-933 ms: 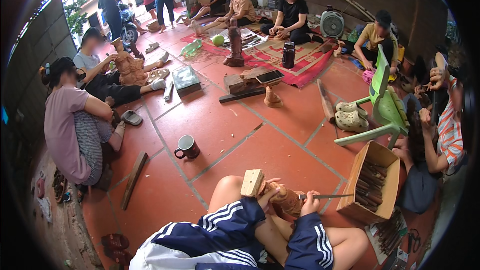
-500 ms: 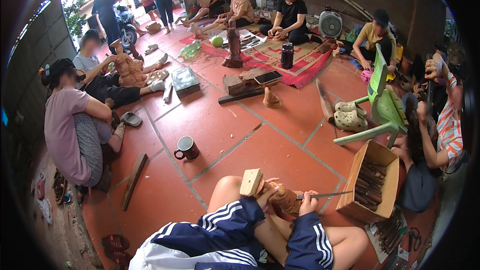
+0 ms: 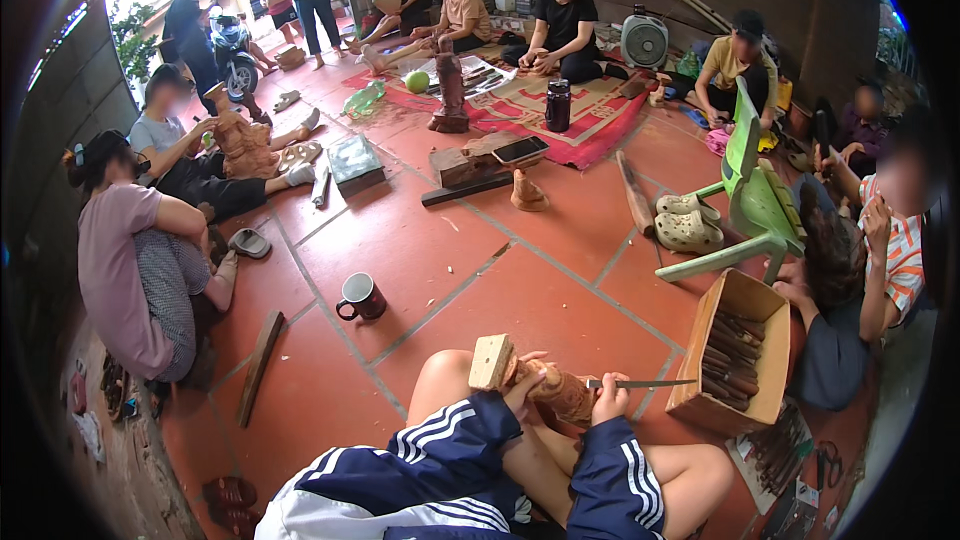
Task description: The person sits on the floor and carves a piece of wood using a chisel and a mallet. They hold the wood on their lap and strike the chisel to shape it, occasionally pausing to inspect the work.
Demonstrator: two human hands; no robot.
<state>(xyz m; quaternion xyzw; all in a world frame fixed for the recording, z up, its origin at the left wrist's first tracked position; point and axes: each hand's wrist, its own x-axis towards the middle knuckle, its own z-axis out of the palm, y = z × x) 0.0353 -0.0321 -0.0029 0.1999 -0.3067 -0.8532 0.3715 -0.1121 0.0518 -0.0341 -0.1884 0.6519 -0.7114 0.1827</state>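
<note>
My left hand (image 3: 524, 388) is wrapped around a reddish-brown wooden carving (image 3: 566, 400), which lies tilted above my crossed legs. A pale square block (image 3: 489, 364) with small holes forms its left end. At the carving's other end, my right hand (image 3: 610, 403) is closed on a slim, file-like tool (image 3: 655, 383). Its narrow dark blade points right, toward a cardboard box (image 3: 683, 402) full of wooden-handled tools. Whether the tool touches the carving cannot be made out. My fingers hide part of the carving's middle.
A dark mug (image 3: 362, 297) and a wooden strip (image 3: 260, 370) stand and lie on the red tiles ahead-left. To the right are a green plastic chair (image 3: 750, 195), clogs (image 3: 688, 228) and loose tools (image 3: 775, 460) beside the box. Other people sit around, some with carvings.
The view has shifted slightly. The tool's blade has turned from a slight upward slant to nearly level. Both hands keep their holds; the person at right has shifted their arms.
</note>
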